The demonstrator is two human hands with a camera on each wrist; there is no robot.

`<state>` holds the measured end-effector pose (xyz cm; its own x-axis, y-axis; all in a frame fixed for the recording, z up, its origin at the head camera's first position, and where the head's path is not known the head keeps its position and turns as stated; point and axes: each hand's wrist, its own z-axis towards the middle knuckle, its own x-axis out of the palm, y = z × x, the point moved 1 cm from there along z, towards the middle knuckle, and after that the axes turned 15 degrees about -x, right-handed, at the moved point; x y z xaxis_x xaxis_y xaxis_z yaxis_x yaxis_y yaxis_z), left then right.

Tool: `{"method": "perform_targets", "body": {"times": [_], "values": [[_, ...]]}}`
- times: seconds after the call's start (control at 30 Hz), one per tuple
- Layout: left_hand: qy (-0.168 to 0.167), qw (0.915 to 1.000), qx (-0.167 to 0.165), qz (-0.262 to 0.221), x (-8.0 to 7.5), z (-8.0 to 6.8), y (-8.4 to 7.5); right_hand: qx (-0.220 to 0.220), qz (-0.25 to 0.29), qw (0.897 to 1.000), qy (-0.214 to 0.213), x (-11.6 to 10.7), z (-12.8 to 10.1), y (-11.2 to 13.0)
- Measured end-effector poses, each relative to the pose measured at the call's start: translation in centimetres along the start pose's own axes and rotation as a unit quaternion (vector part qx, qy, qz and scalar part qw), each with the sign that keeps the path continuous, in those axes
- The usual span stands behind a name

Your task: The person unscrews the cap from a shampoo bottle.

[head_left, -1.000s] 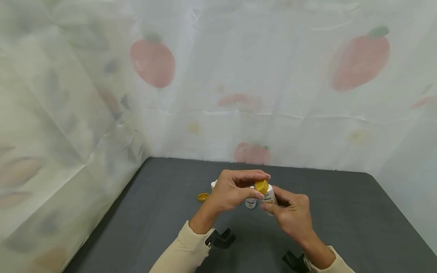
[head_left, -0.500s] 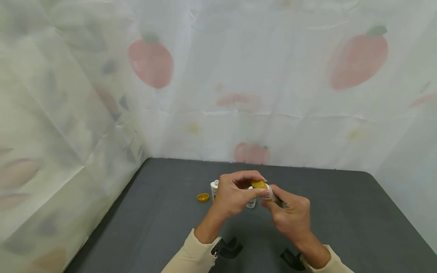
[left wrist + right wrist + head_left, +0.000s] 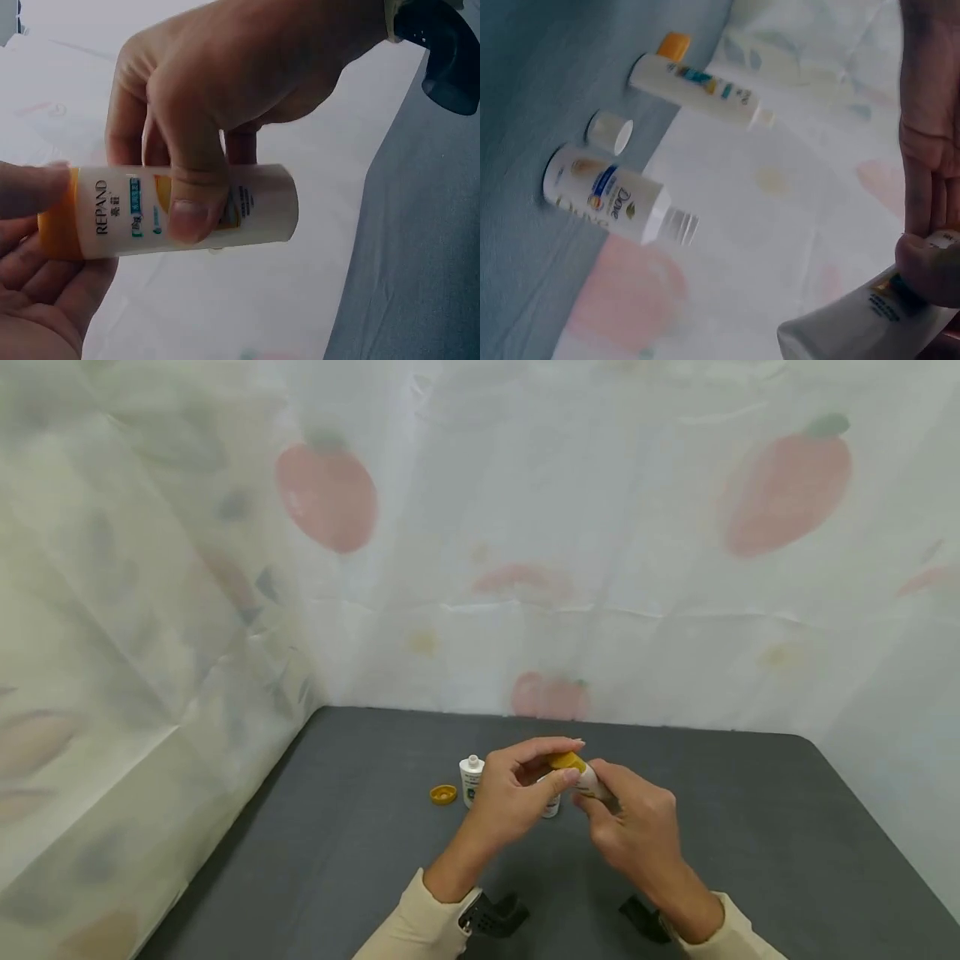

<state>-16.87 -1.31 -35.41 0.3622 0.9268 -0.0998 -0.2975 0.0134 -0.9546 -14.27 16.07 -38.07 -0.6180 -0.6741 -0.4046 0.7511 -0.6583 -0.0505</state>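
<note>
A dark grey matte worktop (image 3: 750, 827) with a rounded far right corner fills the lower view. Behind it and along its left side hangs a thin, creased white cloth backdrop (image 3: 525, 510) printed with pale red fruit, lit softly and evenly.

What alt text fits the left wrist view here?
Right hand grips a small white plastic bottle printed REPAND, held sideways in the air. The left hand's fingers hold its orange cap, with a dark grey table behind.
</note>
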Motion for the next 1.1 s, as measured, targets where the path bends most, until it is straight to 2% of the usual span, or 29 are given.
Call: {"method": "perform_targets", "body": {"times": [0.13, 0.33, 0.57, 0.67, 0.83, 0.9, 1.0, 1.1], "values": [[0.003, 0.9999, 0.012, 0.008, -0.2, 0.0, 0.0, -0.012, -0.032, 0.999, 0.026, 0.2, 0.2, 0.2], [-0.006, 0.9998, 0.015, 0.01, -0.3, -0.1, 0.2, -0.02, -0.063, 0.997, 0.031, 0.4, 0.4, 0.2], [-0.018, 0.9969, 0.072, 0.026, -0.2, 0.0, 0.5, -0.035, -0.079, 0.996, 0.01, 0.6, 0.5, 0.1], [0.005, 0.9964, 0.076, 0.037, -0.5, 0.0, 0.5, -0.034, -0.073, 0.997, 0.005, 0.6, 0.5, 0.0], [0.086, 0.9925, 0.06, 0.063, -1.8, -0.3, 0.4, -0.023, -0.056, 0.998, 0.007, 0.5, 0.4, -0.1], [0.107, 0.9894, 0.061, 0.077, -2.3, -0.2, 0.3, -0.021, -0.05, 0.998, 0.007, 0.5, 0.3, -0.1], [0.114, 0.9871, 0.064, 0.093, -2.8, -0.2, 0.2, -0.024, -0.044, 0.999, 0.006, 0.5, 0.1, 0.0], [0.101, 0.9886, 0.065, 0.091, -2.8, -0.1, 0.2, -0.027, -0.041, 0.999, 0.002, 0.4, 0.1, 0.2]]}}
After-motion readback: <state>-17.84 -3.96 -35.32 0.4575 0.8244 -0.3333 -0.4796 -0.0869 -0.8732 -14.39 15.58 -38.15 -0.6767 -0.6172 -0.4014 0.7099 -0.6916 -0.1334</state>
